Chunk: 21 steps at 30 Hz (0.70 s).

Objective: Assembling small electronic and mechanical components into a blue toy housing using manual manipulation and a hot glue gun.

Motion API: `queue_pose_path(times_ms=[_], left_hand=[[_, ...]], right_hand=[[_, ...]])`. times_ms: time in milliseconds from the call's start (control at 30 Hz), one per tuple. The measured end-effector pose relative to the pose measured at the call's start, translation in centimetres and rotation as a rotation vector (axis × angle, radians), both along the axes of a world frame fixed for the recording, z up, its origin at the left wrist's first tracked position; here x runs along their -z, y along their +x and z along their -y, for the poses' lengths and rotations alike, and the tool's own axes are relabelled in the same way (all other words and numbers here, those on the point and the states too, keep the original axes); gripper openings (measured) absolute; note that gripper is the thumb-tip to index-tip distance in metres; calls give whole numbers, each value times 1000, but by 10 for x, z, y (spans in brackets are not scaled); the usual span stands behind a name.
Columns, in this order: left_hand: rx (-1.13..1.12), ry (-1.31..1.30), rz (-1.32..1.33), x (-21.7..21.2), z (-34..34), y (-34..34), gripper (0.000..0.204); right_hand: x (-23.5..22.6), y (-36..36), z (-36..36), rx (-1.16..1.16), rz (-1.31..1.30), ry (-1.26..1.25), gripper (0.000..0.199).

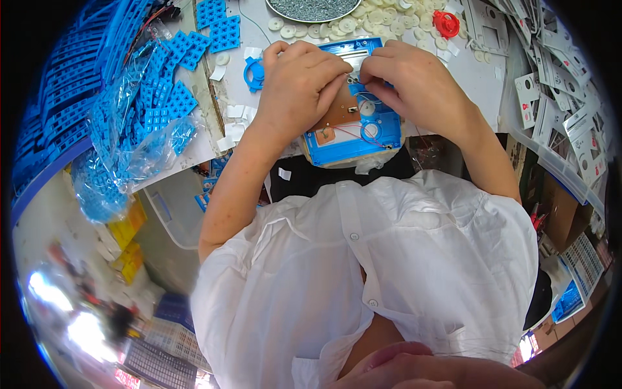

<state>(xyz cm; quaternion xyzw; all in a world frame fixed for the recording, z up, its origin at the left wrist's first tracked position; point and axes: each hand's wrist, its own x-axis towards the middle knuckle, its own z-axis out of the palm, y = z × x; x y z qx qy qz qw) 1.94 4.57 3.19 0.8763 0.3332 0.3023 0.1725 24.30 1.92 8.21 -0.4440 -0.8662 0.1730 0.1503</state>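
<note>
A shallow blue plastic housing [337, 154] lies at the table's front edge. Inside it are a brown circuit board [343, 111], thin red and pale wires, and a white round part [367, 107]. My left hand [301, 81] bends over the housing's left side, fingers closed, with its fingertips by the board's upper part. Across from it, my right hand [411, 81] pinches near the upper right of the board, close to the thin wires. Whatever lies between the fingertips of either hand is hidden or too small to name.
Blue keypad-like pieces [225, 34] and a clear plastic bag [139, 139] lie left. A blue ring-shaped part [254, 74] sits beside my left hand. Behind are a tray of small metal parts [314, 8], cream discs [347, 24] and a red part [446, 24]. Printed panels [570, 84] fill a right-hand bin.
</note>
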Motion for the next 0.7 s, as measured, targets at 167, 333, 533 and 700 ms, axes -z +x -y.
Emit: queue_pose_path(times_ms=[167, 333, 533, 700], left_hand=[[18, -28, -43, 1, -1, -1, 10], [47, -49, -63, 0, -2, -1, 10], [24, -41, -1, 8, -1, 0, 7], [36, -12, -1, 8, -3, -1, 7]], right_hand=[[11, -2, 6, -124, -17, 61, 12], [20, -1, 11, -60, -103, 193, 15], [47, -4, 13, 101, -291, 276, 16], [48, -9, 16, 202, -286, 234, 14]])
